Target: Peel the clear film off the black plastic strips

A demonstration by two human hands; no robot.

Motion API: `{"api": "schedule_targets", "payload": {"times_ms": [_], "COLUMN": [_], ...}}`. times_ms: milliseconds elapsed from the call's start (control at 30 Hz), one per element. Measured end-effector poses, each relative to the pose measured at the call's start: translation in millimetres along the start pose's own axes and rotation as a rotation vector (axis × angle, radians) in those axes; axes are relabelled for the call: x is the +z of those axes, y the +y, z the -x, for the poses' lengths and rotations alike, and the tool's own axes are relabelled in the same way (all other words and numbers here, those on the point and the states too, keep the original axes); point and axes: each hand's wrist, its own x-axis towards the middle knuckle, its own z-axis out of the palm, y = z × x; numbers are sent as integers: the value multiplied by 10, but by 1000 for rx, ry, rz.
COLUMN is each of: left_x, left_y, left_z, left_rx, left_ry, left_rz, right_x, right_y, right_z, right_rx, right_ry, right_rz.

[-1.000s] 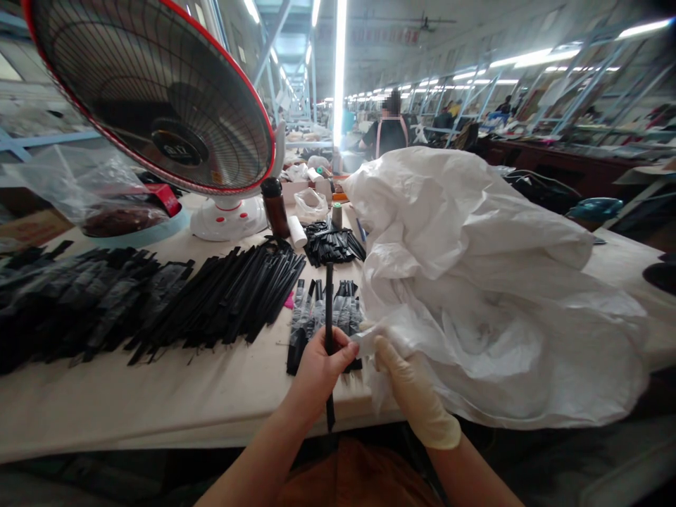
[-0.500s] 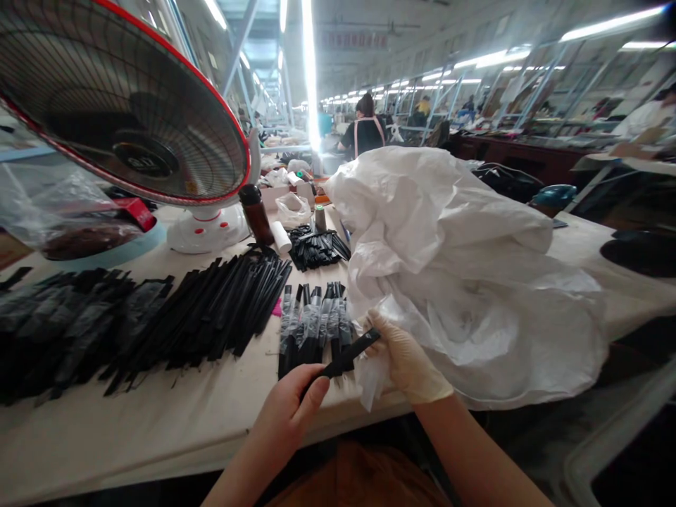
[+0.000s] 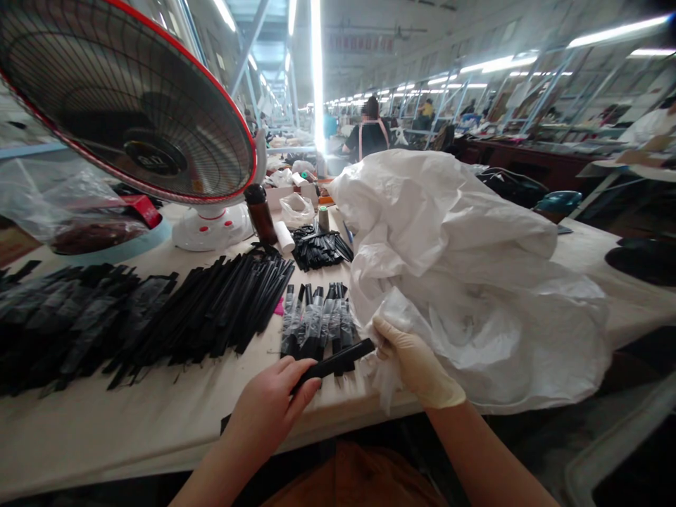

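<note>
My bare left hand (image 3: 274,398) is closed around one end of a flat black strip (image 3: 338,360), thumb on top. The strip slants up to the right, its far end close by the fingertips of my right hand (image 3: 417,359). That hand wears a pale thin glove, and its fingers are closed on a crumpled white plastic film (image 3: 388,377) that hangs below them. Whether the right fingers touch the strip, I cannot tell. Just beyond the strip lie several black strip bundles (image 3: 314,320) wrapped in clear film.
A big pile of loose black strips (image 3: 227,303) lies at left, beside more wrapped bundles (image 3: 68,317). Behind stand a red-rimmed fan (image 3: 153,134), a brown bottle (image 3: 260,215) and a smaller strip pile (image 3: 320,246). A large white plastic sheet (image 3: 459,232) covers the right side.
My left hand has moved a little left and the strip lies flatter. My right hand has shifted slightly right with the film, off the strip's upper face. The view has turned slightly left.
</note>
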Motion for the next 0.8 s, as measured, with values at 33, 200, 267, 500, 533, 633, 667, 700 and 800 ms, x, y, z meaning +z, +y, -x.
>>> {"api": "schedule_targets", "payload": {"times_ms": [33, 200, 267, 500, 533, 633, 667, 700, 800], "left_x": [-7, -25, -9, 201, 226, 252, 246, 234, 177], "left_y": [11, 32, 33, 113, 110, 74, 64, 57, 47], "left_z": [11, -1, -28, -137, -139, -123, -118, -116, -118], "left_rx": [8, -10, -35, -101, -112, -189, -215, -231, -243], "left_ry": [-17, -34, -26, 88, 71, -98, -128, -121, 34], "left_rz": [25, 67, 58, 122, 187, 457, 536, 600, 710], "right_x": [5, 22, 29, 245, 271, 311, 326, 347, 416], "right_y": [-6, -50, -43, 152, 160, 129, 116, 110, 126], "right_z": [-6, -1, 20, 157, 171, 205, 219, 235, 277], "right_rx": [4, 30, 9, -128, -113, -129, -147, -161, -157], "right_ry": [17, 50, 22, -106, -132, -99, -87, -101, -253], "right_rz": [6, 22, 44, 155, 150, 164, 164, 150, 73]}}
